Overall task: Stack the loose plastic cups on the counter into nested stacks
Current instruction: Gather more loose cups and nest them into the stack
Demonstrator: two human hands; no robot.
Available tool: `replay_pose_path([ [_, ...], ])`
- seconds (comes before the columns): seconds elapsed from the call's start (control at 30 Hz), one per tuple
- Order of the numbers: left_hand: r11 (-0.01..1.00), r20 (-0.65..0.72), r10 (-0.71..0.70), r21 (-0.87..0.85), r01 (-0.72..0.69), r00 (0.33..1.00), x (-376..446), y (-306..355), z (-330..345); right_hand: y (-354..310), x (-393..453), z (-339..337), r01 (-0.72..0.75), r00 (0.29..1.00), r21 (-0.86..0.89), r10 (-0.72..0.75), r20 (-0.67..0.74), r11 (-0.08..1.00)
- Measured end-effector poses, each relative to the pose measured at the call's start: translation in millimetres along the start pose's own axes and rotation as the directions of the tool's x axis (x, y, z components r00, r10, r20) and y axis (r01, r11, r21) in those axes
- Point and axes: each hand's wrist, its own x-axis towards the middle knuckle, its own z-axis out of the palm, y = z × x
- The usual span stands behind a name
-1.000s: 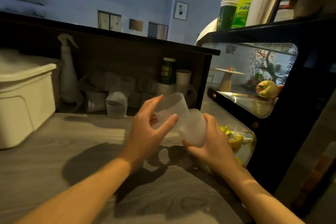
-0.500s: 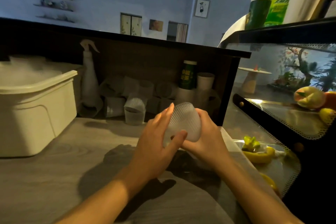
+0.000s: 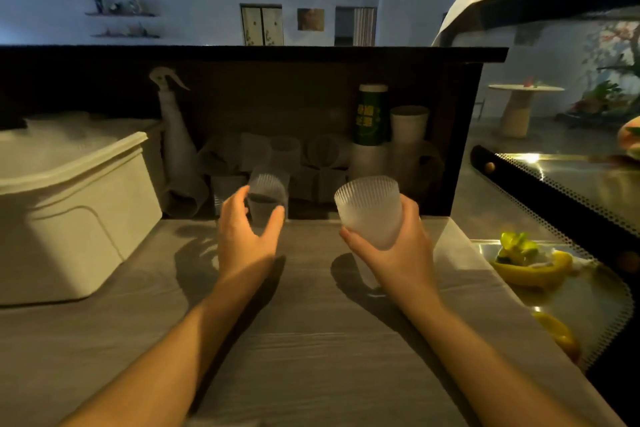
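We count two hands: the left hand [image 3: 247, 236] and the right hand [image 3: 391, 246]. One ribbed cup [image 3: 369, 210] sits in the right, and one cup stack [image 3: 266, 199] stands on the counter [image 3: 311, 340] at the left. Behind lie loose clear cups [image 3: 311, 163], too dim to count. We see one spray bottle [image 3: 176, 135], one white bin [image 3: 69, 204], one green cup [image 3: 371, 114], one white cup [image 3: 408, 125], and two yellow fruits [image 3: 533, 267].
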Motion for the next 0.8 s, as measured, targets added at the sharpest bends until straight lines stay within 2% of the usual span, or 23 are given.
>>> replay_pose_path([
  [0.07, 0.996, -0.038, -0.083, 0.009, 0.083, 0.996, 16, -8, 4, -1, -7, -1, -0.003, 1.000, 0.018, 0.003, -0.002, 1.000],
  [0.17, 0.964, -0.039, -0.101, 0.245, 0.108, 0.994, 46, -14, 11, -1, -9, -8, -0.071, 0.996, 0.086, 0.076, -0.049, 0.994],
  [0.23, 0.865, -0.020, -0.153, 0.481, 0.143, 0.988, 59, -17, 16, 3, -11, -12, -0.114, 0.988, 0.122, 0.125, -0.089, 0.986],
  [0.3, 0.754, 0.003, -0.152, 0.647, 0.114, 0.988, 66, -20, 21, 7, -12, -14, -0.133, 0.983, 0.125, 0.147, -0.113, 0.983],
  [0.37, 0.693, 0.015, -0.137, 0.716, 0.085, 0.990, 72, -23, 28, 11, -11, -13, -0.142, 0.983, 0.111, 0.154, -0.103, 0.984],
  [0.43, 0.684, 0.018, -0.126, 0.726, 0.073, 0.992, 78, -23, 32, 11, -10, -13, -0.138, 0.986, 0.088, 0.145, -0.087, 0.987],
  [0.53, 0.785, 0.007, -0.115, 0.613, 0.087, 0.993, 78, -22, 32, 10, -11, -13, -0.116, 0.990, 0.055, 0.120, -0.076, 0.992],
  [0.6, 0.905, 0.004, -0.092, 0.418, 0.082, 0.996, 72, -23, 25, 9, -11, -14, -0.104, 0.992, 0.051, 0.107, -0.059, 0.993],
  [0.67, 0.982, 0.020, -0.058, 0.184, 0.053, 0.998, 61, -18, 15, 8, -11, -14, -0.092, 0.995, 0.055, 0.094, -0.045, 0.994],
  [0.8, 0.992, 0.043, 0.000, -0.129, 0.006, 0.999, 28, 8, -14, 3, -12, -14, -0.048, 0.999, -0.002, 0.048, 0.008, 0.999],
])
